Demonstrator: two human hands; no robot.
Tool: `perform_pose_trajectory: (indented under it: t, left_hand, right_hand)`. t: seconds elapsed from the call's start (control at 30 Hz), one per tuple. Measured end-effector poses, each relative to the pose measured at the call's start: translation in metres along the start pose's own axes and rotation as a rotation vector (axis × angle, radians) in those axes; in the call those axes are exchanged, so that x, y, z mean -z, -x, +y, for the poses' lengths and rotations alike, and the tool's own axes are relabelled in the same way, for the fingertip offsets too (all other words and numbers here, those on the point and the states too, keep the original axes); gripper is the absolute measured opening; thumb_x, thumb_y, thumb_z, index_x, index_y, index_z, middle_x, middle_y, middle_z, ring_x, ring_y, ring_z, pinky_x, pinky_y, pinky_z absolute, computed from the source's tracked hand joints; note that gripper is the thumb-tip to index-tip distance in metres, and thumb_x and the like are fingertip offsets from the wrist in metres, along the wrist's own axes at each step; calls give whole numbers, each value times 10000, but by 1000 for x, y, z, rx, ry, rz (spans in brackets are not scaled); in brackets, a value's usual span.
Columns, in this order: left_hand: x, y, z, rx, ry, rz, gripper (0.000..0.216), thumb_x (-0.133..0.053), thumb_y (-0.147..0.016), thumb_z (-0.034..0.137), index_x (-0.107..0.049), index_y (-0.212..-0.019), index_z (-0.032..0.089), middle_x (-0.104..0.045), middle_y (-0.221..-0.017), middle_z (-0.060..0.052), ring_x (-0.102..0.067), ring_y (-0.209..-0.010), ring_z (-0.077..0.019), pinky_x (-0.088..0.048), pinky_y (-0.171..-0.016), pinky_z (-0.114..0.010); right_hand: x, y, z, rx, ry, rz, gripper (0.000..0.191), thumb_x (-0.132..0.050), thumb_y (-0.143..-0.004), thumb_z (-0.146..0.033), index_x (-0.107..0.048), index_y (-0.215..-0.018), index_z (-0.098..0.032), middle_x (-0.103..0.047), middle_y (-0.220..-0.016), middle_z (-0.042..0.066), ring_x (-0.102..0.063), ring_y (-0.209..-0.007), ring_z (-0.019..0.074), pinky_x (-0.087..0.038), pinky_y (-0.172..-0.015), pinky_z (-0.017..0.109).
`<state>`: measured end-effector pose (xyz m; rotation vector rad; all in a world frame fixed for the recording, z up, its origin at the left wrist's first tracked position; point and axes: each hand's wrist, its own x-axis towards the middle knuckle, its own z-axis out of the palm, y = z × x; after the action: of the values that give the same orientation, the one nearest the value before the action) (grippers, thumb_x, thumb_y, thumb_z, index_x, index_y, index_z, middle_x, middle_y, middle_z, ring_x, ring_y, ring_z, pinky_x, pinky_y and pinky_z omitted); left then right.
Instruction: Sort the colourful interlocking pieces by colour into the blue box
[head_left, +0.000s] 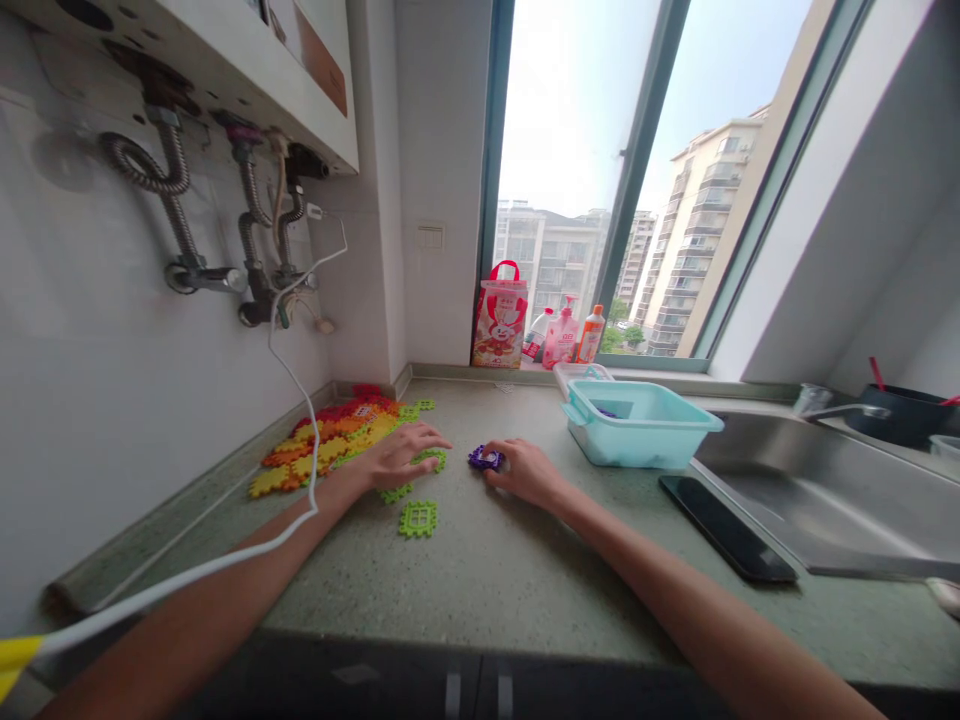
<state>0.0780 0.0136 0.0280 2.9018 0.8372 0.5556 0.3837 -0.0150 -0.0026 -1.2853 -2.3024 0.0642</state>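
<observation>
My left hand lies flat with fingers spread on green plastic puzzle tiles on the counter. Behind it spreads a patch of joined tiles in red, orange, yellow and green, reaching to the wall corner. One loose green tile lies nearer me. My right hand is curled around a purple tile piece, which rests on the countertop. The two hands are a short gap apart.
A light blue plastic tub stands right of my right hand. A black phone lies beside the steel sink. Bottles and a red bag stand on the window sill. A white cable hangs over my left arm.
</observation>
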Motion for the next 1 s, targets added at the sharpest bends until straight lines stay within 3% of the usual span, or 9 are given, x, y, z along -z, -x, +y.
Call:
perform_pose_trajectory:
  t: [0.13, 0.27, 0.37, 0.5, 0.7, 0.83, 1.0]
  left_hand:
    - [1, 3, -6, 21, -24, 6, 433, -474, -1028, 445, -644, -1397, 296, -670, -1316, -76, -585, -1250, -290, -420, -1103, -442]
    - [6, 6, -11, 45, -50, 27, 436, -497, -1019, 475, -656, -1382, 292, -675, -1322, -76, -585, -1262, -294, -415, -1112, -445]
    - [10, 8, -9, 63, -74, 34, 427, -523, -1011, 481, -668, -1362, 285, -677, -1327, -74, -581, -1279, -302, -407, -1124, -460]
    - [12, 7, -3, 71, -108, 25, 421, -529, -1013, 478, -671, -1355, 279, -681, -1328, -72, -578, -1287, -301, -393, -1137, -467]
    - [9, 8, -7, 81, -123, 7, 423, -507, -1020, 527, -698, -1316, 294, -688, -1324, -63, -581, -1277, -287, -389, -1137, -449]
    - [5, 10, -13, 132, -129, -4, 478, -466, -1029, 601, -717, -1296, 293, -683, -1333, -67, -575, -1291, -289, -383, -1138, -437]
    - [1, 13, -15, 166, -117, -27, 558, -452, -1007, 690, -714, -1316, 307, -689, -1326, -67, -595, -1272, -282, -391, -1126, -407]
  right_hand:
    - [8, 0, 4, 47, 9, -28, 344, -733, -806, -264, -750, -1149, -276, -772, -1060, 43, -684, -967, 232, -513, -896, 338]
    - [45, 5, 24, 256, 131, -5, 353, -738, -798, -231, -757, -1144, -296, -762, -1121, 48, -659, -1046, 257, -479, -964, 391]
    - [86, 12, 47, 269, 280, 194, 343, -720, -823, -216, -758, -1153, -303, -739, -1213, 57, -641, -1089, 273, -438, -1030, 441]
    - [131, 27, 83, 134, 464, 572, 292, -680, -893, -249, -757, -1173, -279, -722, -1255, 80, -618, -1145, 293, -418, -1041, 450]
    - [156, 53, 126, -88, 532, 911, 318, -611, -957, -321, -724, -1242, -240, -695, -1320, 109, -614, -1157, 299, -409, -1015, 433]
    - [159, 57, 136, -186, 538, 901, 347, -565, -971, -363, -718, -1255, -234, -698, -1318, 116, -601, -1173, 314, -416, -989, 424]
    - [158, 56, 148, -391, 485, 602, 355, -596, -921, -438, -769, -1180, -268, -769, -1123, 95, -671, -1030, 314, -478, -881, 402]
